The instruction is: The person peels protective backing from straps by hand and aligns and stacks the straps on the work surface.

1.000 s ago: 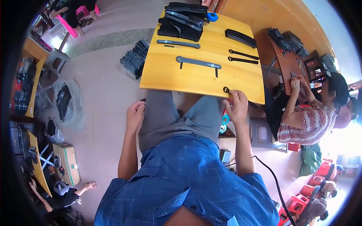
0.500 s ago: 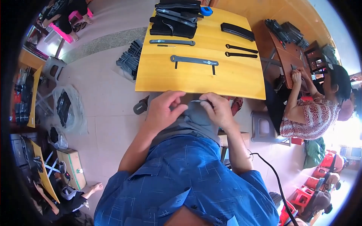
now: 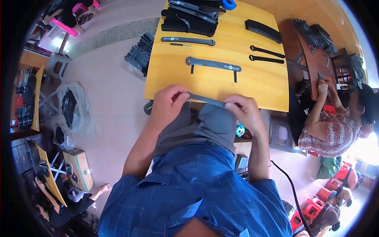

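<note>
A dark grey strap (image 3: 207, 99) is stretched between my two hands, just at the table's near edge. My left hand (image 3: 170, 106) pinches its left end and my right hand (image 3: 245, 112) pinches its right end. Beyond them, a grey strap with a printed logo (image 3: 213, 64) lies on the yellow table (image 3: 166, 81), above two short black strips. Farther back is another grey logo strap (image 3: 187, 40), with a thin pen-like tool (image 3: 181, 45) beside it. Two narrow black straps (image 3: 266, 51) lie to the right.
Black and grey straps (image 3: 189, 21) are piled at the table's far left, near a blue round object (image 3: 228, 4). A thick black bundle (image 3: 263, 31) lies far right. Strap bundles (image 3: 140, 53) sit left of the table. A co-worker (image 3: 331, 126) sits at a brown table on the right.
My left hand, earlier without the strap, now grips one end. The strap, before mostly hidden at my right hand, is now drawn out between both hands. The view has shifted slightly.
</note>
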Tool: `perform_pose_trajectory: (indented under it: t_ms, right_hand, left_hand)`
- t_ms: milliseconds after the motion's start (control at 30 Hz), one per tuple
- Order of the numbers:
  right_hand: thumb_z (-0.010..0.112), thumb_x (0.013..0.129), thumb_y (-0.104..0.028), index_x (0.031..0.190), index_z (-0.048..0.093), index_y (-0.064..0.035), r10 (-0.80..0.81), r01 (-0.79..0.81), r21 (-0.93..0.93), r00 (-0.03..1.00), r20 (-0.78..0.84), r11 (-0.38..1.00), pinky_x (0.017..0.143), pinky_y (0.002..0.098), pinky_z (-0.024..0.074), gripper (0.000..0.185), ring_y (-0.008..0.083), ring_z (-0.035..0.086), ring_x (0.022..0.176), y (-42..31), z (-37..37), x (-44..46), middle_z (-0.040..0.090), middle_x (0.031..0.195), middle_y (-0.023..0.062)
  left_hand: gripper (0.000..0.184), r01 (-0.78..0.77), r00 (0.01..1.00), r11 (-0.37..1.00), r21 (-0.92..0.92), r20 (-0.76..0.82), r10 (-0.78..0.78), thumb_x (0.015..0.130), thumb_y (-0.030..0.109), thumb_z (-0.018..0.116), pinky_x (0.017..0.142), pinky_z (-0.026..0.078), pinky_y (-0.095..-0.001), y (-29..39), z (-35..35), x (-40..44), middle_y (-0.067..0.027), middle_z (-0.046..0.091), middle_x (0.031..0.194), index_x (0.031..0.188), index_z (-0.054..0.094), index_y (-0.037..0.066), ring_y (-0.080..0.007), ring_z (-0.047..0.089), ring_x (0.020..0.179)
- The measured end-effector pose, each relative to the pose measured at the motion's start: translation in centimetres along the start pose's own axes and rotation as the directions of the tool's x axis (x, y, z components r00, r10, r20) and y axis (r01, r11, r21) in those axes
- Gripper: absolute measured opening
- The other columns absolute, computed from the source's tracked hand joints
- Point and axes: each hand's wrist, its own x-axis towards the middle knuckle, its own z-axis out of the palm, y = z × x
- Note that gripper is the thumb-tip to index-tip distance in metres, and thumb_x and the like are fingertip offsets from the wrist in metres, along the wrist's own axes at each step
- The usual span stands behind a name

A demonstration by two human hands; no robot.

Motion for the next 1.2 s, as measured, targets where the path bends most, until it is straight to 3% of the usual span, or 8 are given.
perform_pose_trajectory:
  t_ms: [133,233,400,633,867,1067,1133,1200]
  right_hand:
    - [0.07,0.102,-0.011,0.104,0.074,-0.0014,0.196,-0.198,0.195,0.98,0.031,0.961,0.066,0.0224,0.0489,0.011,0.0037,0.057,0.072,1.7,-2.4,0.5,0.068,0.082,-0.0038]
    - [0.069,0.103,-0.012,0.106,0.073,-0.0021,0.284,-0.27,0.322,0.959,0.004,0.907,0.064,0.0221,0.0484,0.011,0.0046,0.056,0.071,2.4,-2.6,1.2,0.065,0.081,-0.0039]
    - [0.067,0.104,-0.01,0.11,0.071,-0.0017,0.298,-0.283,0.375,0.954,0.019,0.883,0.067,0.0224,0.0489,0.011,0.0057,0.056,0.073,4.0,-2.2,2.1,0.064,0.082,-0.0031]
    - [0.064,0.103,-0.002,0.118,0.067,-0.0013,0.286,-0.189,0.456,0.946,-0.153,0.87,0.08,0.0221,0.0493,0.016,0.0067,0.058,0.084,4.4,-2.5,4.7,0.065,0.093,-0.002]
    - [0.07,0.101,-0.004,0.109,0.07,-0.0015,0.338,-0.179,0.45,0.892,-0.302,0.875,0.071,0.0204,0.0467,0.009,0.0058,0.058,0.077,5.6,-2.6,6.7,0.068,0.088,-0.0017]
    - [0.072,0.101,-0.008,0.109,0.072,-0.0009,0.355,-0.176,0.463,0.873,-0.335,0.869,0.069,0.0195,0.0443,0.011,0.0044,0.055,0.076,5.8,-2.8,7.7,0.067,0.088,-0.003]
    - [0.073,0.101,-0.009,0.109,0.073,-0.0008,0.349,-0.179,0.438,0.871,-0.346,0.881,0.068,0.0192,0.0436,0.011,0.004,0.054,0.076,5.8,-2.8,8.0,0.067,0.087,-0.0034]
    - [0.073,0.102,-0.011,0.109,0.073,-0.0003,0.368,-0.192,0.438,0.856,-0.363,0.878,0.068,0.0188,0.0423,0.013,0.0034,0.053,0.075,5.9,-2.8,8.2,0.065,0.087,-0.0045]
  left_hand:
    - [0.011,0.114,0.993,0.993,-0.03,0.018,-0.113,0.093,0.007,0.076,0.064,0.051,-0.0278,-0.9,-0.7,2.4,-0.0067,0.069,0.075,0.096,0.071,-0.002,-0.0122,0.064,0.067]
    - [0.011,0.178,0.984,0.982,-0.065,0.029,-0.176,0.093,0.008,0.076,0.061,0.05,-0.0261,-1.7,-0.3,3.7,-0.0038,0.068,0.072,0.096,0.072,-0.002,-0.0089,0.062,0.065]
    - [0.012,0.32,0.947,0.931,-0.174,0.075,-0.312,0.096,0.01,0.075,0.059,0.049,-0.0234,-1.9,0.0,5.1,-0.0018,0.068,0.074,0.095,0.072,-0.002,-0.0062,0.06,0.063]
    - [0.012,0.364,0.931,0.894,-0.26,0.063,-0.361,0.099,0.009,0.071,0.064,0.054,-0.0222,-2.9,0.4,7.1,-0.0052,0.073,0.08,0.097,0.071,-0.004,-0.0076,0.066,0.068]
    - [0.011,0.435,0.9,0.877,-0.204,0.076,-0.429,0.099,0.007,0.069,0.061,0.049,-0.0229,-3.8,0.1,9.0,-0.003,0.069,0.076,0.095,0.072,-0.003,-0.0071,0.062,0.066]
    - [0.013,0.381,0.924,0.925,0.011,0.044,-0.381,0.099,0.009,0.071,0.059,0.044,-0.0219,-4.2,0.3,10.1,0.0024,0.063,0.072,0.091,0.071,-0.001,-0.0035,0.054,0.066]
    - [0.014,0.311,0.95,0.943,0.12,-0.003,-0.313,0.095,0.011,0.073,0.056,0.043,-0.0289,-3.9,0.5,10.5,-0.0074,0.063,0.065,0.089,0.071,-0.001,-0.0102,0.057,0.058]
    - [0.014,0.325,0.944,0.936,0.136,0.0,-0.329,0.095,0.013,0.072,0.055,0.043,-0.0299,-4.0,0.5,10.8,-0.0083,0.063,0.064,0.088,0.071,0.0,-0.0123,0.057,0.056]
